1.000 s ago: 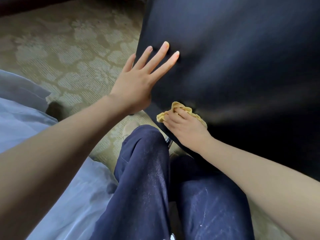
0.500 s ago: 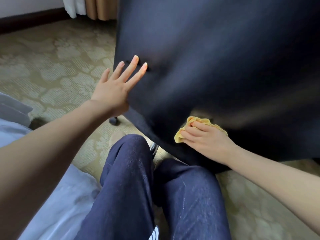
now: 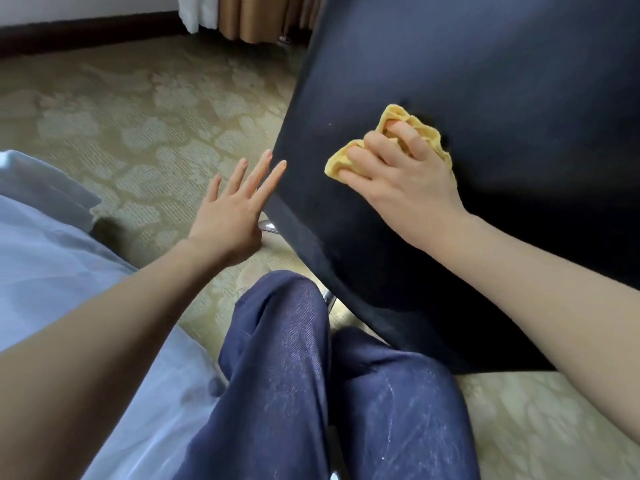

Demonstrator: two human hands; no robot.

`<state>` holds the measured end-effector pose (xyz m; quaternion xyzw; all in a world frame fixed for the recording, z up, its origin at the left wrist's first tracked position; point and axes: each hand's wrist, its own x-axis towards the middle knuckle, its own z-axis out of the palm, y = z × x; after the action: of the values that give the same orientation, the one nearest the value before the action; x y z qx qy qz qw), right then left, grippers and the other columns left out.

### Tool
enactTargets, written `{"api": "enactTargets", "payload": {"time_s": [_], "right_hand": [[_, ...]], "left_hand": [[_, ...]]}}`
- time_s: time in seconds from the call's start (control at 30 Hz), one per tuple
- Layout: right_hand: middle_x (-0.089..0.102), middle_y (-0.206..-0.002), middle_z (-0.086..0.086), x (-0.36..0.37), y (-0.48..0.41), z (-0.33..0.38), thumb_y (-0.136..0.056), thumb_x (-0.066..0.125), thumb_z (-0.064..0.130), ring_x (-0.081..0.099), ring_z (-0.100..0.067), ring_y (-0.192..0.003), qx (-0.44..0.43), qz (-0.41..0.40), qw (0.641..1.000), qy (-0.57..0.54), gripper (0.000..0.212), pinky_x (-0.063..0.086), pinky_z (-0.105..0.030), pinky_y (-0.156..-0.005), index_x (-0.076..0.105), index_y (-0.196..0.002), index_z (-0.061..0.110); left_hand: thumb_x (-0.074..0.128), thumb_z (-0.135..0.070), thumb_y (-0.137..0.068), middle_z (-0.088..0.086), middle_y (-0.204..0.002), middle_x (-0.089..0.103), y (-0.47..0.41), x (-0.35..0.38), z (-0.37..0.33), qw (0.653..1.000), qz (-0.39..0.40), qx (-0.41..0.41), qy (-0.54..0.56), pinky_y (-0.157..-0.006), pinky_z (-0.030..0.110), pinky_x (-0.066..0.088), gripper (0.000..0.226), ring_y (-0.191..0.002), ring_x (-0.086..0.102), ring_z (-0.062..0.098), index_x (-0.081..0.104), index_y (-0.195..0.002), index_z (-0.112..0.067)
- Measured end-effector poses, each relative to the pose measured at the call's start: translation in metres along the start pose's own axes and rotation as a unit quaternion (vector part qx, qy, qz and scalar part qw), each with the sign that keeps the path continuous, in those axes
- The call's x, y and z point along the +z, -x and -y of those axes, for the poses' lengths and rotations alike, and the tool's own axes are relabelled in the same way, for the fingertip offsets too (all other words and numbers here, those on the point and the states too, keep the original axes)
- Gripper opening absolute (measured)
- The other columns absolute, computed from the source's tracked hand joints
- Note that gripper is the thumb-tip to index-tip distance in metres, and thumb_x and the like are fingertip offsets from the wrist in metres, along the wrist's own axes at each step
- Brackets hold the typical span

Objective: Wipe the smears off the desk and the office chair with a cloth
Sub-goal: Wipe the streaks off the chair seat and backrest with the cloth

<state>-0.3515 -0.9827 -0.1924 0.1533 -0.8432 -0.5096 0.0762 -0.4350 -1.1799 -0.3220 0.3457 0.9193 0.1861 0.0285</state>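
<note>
The black office chair (image 3: 485,81) fills the right half of the view, its broad dark back facing me. My right hand (image 3: 398,174) grips a crumpled yellow cloth (image 3: 346,157) and presses it against the chair's back near the middle. My left hand (image 3: 232,206) is spread with straight fingers beside the chair's left edge, its fingertips just at that edge. The desk is out of sight.
Patterned beige carpet (image 3: 138,126) covers the floor to the left. My legs in dark blue trousers (image 3: 294,375) sit below the chair. Pale blue fabric (image 3: 45,254) lies at the left. Curtains (image 3: 249,15) and a dark skirting board run along the far wall.
My right hand has carried the cloth up from the chair's lower edge to the middle of the back. My left hand has slid off the chair's surface down to its left edge.
</note>
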Motion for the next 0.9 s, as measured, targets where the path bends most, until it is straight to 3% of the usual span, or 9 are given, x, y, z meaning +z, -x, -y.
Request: {"api": "enactTargets", "payload": {"time_s": [0.13,0.33,0.53,0.67,0.8,0.9], "right_hand": [[0.042,-0.136,-0.002,0.006,-0.059,0.017,-0.103,0.031,0.017,0.028,-0.022,-0.136,0.037,0.054,0.994,-0.083,0.034,-0.006,-0.039,-0.105,0.047,-0.132,0.017],[0.039,-0.14,-0.007,0.027,-0.131,0.073,-0.101,0.035,0.022,0.022,-0.027,-0.138,0.026,0.07,0.987,-0.145,0.036,0.007,-0.04,-0.117,0.047,-0.132,0.011],[0.04,-0.14,-0.008,0.065,-0.133,0.136,-0.1,0.033,0.025,0.025,-0.03,-0.137,-0.12,0.051,0.984,-0.124,0.041,0.003,-0.046,-0.116,0.044,-0.137,0.01],[0.044,-0.137,-0.01,0.084,-0.093,0.158,-0.099,0.028,0.012,0.031,-0.03,-0.135,-0.251,0.053,0.965,-0.062,0.04,0.004,-0.047,-0.114,0.044,-0.135,0.004],[0.062,-0.118,0.009,0.086,-0.05,0.158,-0.095,0.046,0.026,0.051,-0.01,-0.121,-0.322,0.083,0.943,-0.014,0.03,0.024,-0.035,-0.113,0.065,-0.118,0.021],[0.06,-0.118,0.029,0.08,-0.007,0.146,-0.09,0.049,0.045,0.05,0.006,-0.119,-0.246,0.19,0.944,-0.113,0.026,0.032,-0.016,-0.107,0.065,-0.111,0.048]], "left_hand": [[0.047,-0.007,-0.085,-0.017,-0.145,-0.032,0.017,0.023,0.018,0.999,0.017,-0.032,0.034,-0.117,0.044,0.004,0.095,-0.147,-0.012,0.018,-0.02,-0.147,-0.03],[0.048,-0.003,-0.083,-0.019,-0.145,-0.035,0.015,0.048,0.044,0.996,0.027,-0.056,0.063,-0.118,0.042,0.0,0.1,-0.145,-0.016,0.014,-0.03,-0.14,-0.033],[0.042,0.0,-0.081,-0.018,-0.148,-0.028,-0.013,0.043,0.053,0.997,-0.006,-0.027,0.075,-0.117,0.042,0.002,0.096,-0.146,-0.014,0.015,-0.026,-0.14,-0.033],[0.025,-0.007,-0.078,-0.014,-0.152,-0.02,-0.029,0.033,0.044,0.997,-0.018,0.04,0.056,-0.117,0.046,0.005,0.082,-0.147,-0.009,0.02,-0.016,-0.144,-0.034],[0.03,-0.002,-0.075,-0.01,-0.152,-0.019,-0.028,0.039,0.025,0.994,-0.014,0.104,0.009,-0.117,0.044,0.008,0.087,-0.145,-0.009,0.016,-0.014,-0.146,-0.029],[0.042,0.001,-0.078,-0.012,-0.146,-0.032,-0.025,0.045,0.016,0.997,0.006,0.08,-0.003,-0.117,0.041,0.004,0.098,-0.146,-0.013,0.016,-0.028,-0.139,-0.031]]}}
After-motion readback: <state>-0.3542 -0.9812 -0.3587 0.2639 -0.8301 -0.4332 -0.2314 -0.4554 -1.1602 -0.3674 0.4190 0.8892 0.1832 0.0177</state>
